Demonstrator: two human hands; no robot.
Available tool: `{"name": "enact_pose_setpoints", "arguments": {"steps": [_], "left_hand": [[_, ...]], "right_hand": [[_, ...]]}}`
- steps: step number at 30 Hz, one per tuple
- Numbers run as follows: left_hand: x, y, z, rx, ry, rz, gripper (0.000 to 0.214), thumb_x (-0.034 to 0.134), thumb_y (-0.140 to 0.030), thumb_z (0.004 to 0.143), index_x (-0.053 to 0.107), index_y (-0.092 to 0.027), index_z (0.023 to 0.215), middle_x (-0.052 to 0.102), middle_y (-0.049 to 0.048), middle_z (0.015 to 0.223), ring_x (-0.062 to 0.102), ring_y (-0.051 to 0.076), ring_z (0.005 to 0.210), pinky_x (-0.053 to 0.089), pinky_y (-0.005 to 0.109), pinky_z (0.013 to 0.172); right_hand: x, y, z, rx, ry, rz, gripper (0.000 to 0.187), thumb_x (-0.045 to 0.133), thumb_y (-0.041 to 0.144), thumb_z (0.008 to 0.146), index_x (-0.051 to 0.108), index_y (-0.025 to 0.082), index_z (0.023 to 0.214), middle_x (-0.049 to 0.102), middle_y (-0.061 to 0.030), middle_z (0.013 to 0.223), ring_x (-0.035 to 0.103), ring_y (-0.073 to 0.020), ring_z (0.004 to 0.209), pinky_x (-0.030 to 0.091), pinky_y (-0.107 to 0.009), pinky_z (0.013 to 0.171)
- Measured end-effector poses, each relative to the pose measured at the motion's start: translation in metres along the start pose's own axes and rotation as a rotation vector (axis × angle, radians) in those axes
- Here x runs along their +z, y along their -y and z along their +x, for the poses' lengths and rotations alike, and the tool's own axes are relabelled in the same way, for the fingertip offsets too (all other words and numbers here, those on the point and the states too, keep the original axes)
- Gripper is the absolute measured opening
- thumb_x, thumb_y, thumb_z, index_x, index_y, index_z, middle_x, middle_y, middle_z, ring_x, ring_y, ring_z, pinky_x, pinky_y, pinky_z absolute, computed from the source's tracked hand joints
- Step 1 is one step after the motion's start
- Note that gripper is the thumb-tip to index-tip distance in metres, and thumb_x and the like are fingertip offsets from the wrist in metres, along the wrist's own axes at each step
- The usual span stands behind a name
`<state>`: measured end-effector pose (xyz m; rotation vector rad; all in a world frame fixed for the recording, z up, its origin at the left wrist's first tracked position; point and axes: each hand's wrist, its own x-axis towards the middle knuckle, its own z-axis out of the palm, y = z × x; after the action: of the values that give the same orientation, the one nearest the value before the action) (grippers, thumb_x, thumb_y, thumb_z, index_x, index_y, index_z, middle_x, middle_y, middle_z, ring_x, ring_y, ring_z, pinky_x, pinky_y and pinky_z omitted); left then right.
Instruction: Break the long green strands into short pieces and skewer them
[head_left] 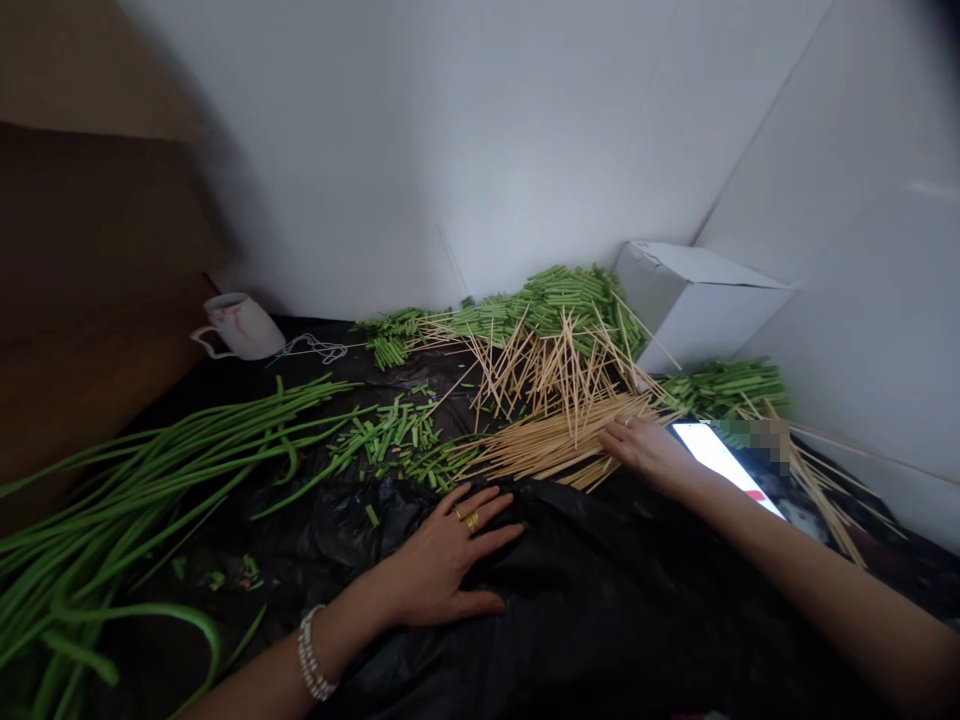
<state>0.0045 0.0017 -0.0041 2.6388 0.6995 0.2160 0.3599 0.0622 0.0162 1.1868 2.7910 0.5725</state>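
My left hand lies flat with its fingers spread on a black plastic sheet, just below some short cut green pieces. Nothing is in it. My right hand has its fingers curled at the right end of a pile of bamboo skewers; its fingertips are partly hidden. Behind the pile, more skewers stick out from rows of cut green stems threaded on them. Long green stems that look like garlic scapes stretch along the left side.
A white mug stands at the back left beside a thin tangled cord. At the back right is a white box, with another green bundle in front. A lit phone lies beside my right forearm. White walls close off the back.
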Motion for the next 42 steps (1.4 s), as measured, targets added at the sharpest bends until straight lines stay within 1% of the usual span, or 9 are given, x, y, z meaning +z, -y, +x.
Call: {"name": "enact_pose_setpoints", "arguments": {"steps": [6,12,17,19,22,24,30,37,42], "left_hand": [[-0.001,0.0,-0.001,0.004,-0.023,-0.003,0.076,0.053,-0.065,0.081,0.032,-0.033,0.147,0.028,0.0077,0.155,0.025,0.033,0.142,0.013,0.054,0.115],[0.001,0.0,0.0,-0.003,0.0,0.017,0.077,0.052,-0.066,0.081,0.032,-0.032,0.147,0.027,0.0083,0.156,0.023,0.033,0.142,0.012,0.055,0.115],[0.0,0.0,-0.001,0.004,-0.021,0.02,0.077,0.053,-0.065,0.08,0.032,-0.033,0.147,0.029,0.008,0.155,0.025,0.033,0.142,0.013,0.054,0.115],[0.0,0.0,0.0,0.005,-0.019,0.02,0.077,0.053,-0.065,0.08,0.032,-0.033,0.147,0.029,0.0081,0.155,0.025,0.033,0.142,0.013,0.054,0.115],[0.0,0.0,0.0,0.006,-0.018,0.017,0.077,0.053,-0.065,0.08,0.032,-0.033,0.147,0.028,0.0081,0.155,0.025,0.033,0.142,0.013,0.055,0.115],[0.0,0.0,0.0,0.003,-0.018,0.015,0.076,0.052,-0.065,0.08,0.033,-0.033,0.146,0.029,0.008,0.155,0.025,0.033,0.142,0.013,0.055,0.115],[0.0,0.0,-0.001,-0.004,0.001,0.022,0.076,0.053,-0.064,0.081,0.031,-0.033,0.147,0.026,0.0079,0.156,0.023,0.033,0.142,0.012,0.054,0.115],[-0.001,-0.001,0.0,-0.006,0.013,0.023,0.076,0.052,-0.065,0.081,0.031,-0.032,0.147,0.025,0.0083,0.156,0.022,0.032,0.143,0.01,0.055,0.115],[0.0,0.0,-0.001,0.001,-0.011,0.025,0.077,0.053,-0.065,0.08,0.032,-0.032,0.147,0.027,0.0083,0.156,0.025,0.033,0.142,0.013,0.055,0.115]], "right_hand": [[-0.001,-0.003,-0.003,-0.006,-0.027,-0.006,0.016,0.045,0.011,0.089,0.058,0.016,0.082,0.059,-0.0078,0.078,0.048,-0.0206,0.072,0.029,-0.031,0.064],[-0.006,-0.006,-0.004,-0.009,-0.011,-0.045,0.016,0.045,0.011,0.09,0.059,0.015,0.083,0.059,-0.0086,0.079,0.049,-0.0215,0.073,0.031,-0.032,0.066],[-0.006,-0.005,-0.007,0.028,0.009,0.052,0.017,0.044,0.01,0.088,0.059,0.016,0.082,0.061,-0.0089,0.081,0.05,-0.0214,0.075,0.033,-0.032,0.067],[-0.007,-0.004,-0.009,0.043,0.024,0.093,0.019,0.044,0.005,0.085,0.058,0.016,0.082,0.061,-0.0081,0.081,0.052,-0.0206,0.075,0.035,-0.031,0.067],[-0.013,-0.002,-0.01,0.106,0.047,0.136,0.028,0.043,-0.003,0.075,0.059,0.016,0.087,0.062,-0.0071,0.082,0.054,-0.0199,0.077,0.036,-0.03,0.068],[-0.017,-0.001,-0.01,0.146,0.057,0.151,0.031,0.043,-0.005,0.072,0.06,0.016,0.089,0.063,-0.0072,0.084,0.055,-0.0203,0.079,0.036,-0.03,0.069],[-0.022,0.011,-0.003,0.129,0.063,0.141,0.019,0.046,0.005,0.083,0.06,0.017,0.084,0.063,-0.0062,0.084,0.056,-0.0201,0.078,0.034,-0.03,0.067],[-0.022,0.021,0.007,0.123,0.111,0.165,0.015,0.049,0.008,0.084,0.06,0.017,0.082,0.063,-0.0059,0.086,0.056,-0.0177,0.077,0.033,-0.028,0.064],[-0.016,0.031,0.017,0.059,0.105,0.174,0.015,0.049,0.009,0.086,0.062,0.017,0.083,0.063,-0.0059,0.084,0.055,-0.0165,0.075,0.034,-0.028,0.064]]}}
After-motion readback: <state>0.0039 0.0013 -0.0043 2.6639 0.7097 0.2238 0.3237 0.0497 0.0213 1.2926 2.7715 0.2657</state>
